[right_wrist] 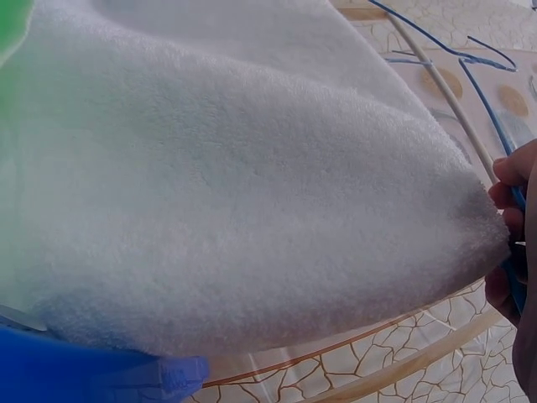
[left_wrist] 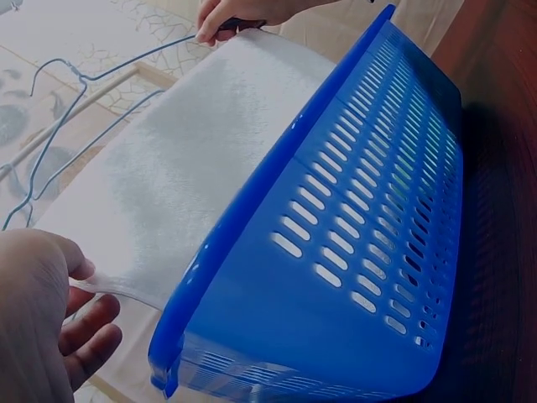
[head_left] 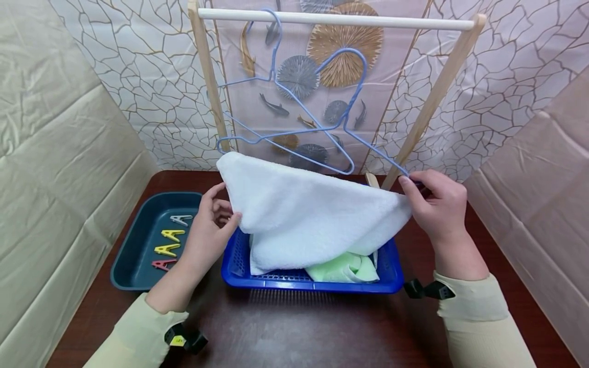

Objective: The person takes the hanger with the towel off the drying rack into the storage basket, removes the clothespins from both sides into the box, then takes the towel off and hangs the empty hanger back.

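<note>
A white towel (head_left: 303, 214) spans between both hands, above the blue basket (head_left: 313, 283). My right hand (head_left: 437, 204) grips the right end of a blue wire hanger (head_left: 280, 134), right at the towel's upper right corner. The hanger tilts, its hook up, and its lower bar is hidden by the towel. With thumb and finger my left hand (head_left: 213, 220) pinches the towel's left edge, as the left wrist view shows. Towel folds fill much of the right wrist view. A light green cloth (head_left: 347, 268) lies in the basket, partly under the towel.
Behind stands a wooden rack with a white rod (head_left: 340, 19), from which another blue hanger (head_left: 276, 61) hangs. A dark teal tray (head_left: 131, 250) on the left holds several clothespins (head_left: 172, 235). Cloth-covered walls flank the dark table (head_left: 294, 332).
</note>
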`<state>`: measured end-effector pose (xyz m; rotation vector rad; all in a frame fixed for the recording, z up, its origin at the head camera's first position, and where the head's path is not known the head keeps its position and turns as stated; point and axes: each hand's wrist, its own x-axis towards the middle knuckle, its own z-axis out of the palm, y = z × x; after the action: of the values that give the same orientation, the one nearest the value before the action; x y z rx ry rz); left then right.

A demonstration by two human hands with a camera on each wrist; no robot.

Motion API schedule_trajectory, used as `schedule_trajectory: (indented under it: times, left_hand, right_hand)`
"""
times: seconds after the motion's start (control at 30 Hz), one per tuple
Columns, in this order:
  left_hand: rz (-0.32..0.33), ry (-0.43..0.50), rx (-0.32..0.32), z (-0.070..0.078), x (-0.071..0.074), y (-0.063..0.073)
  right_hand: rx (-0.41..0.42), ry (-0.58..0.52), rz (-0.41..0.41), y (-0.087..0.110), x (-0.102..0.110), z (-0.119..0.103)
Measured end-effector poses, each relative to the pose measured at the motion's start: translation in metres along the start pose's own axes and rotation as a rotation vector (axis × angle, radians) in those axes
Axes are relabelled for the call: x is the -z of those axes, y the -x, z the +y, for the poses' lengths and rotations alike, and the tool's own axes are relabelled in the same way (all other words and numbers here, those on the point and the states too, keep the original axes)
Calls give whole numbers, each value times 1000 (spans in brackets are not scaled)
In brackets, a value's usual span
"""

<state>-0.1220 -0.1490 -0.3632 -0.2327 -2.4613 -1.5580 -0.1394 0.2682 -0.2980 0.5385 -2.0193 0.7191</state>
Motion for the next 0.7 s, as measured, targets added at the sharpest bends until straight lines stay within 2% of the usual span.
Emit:
schedule_trajectory:
  times: [0.13, 0.33, 0.7]
  left_hand:
    - [0, 15, 12, -1, 2, -2]
    - [28, 17, -17, -1, 7, -9]
    - [100, 25, -60, 10, 15, -21]
  right_hand:
    - [7, 3, -10, 1, 0, 0]
    - [12, 3, -6, 1, 0, -1]
    - [2, 9, -23, 4, 0, -2]
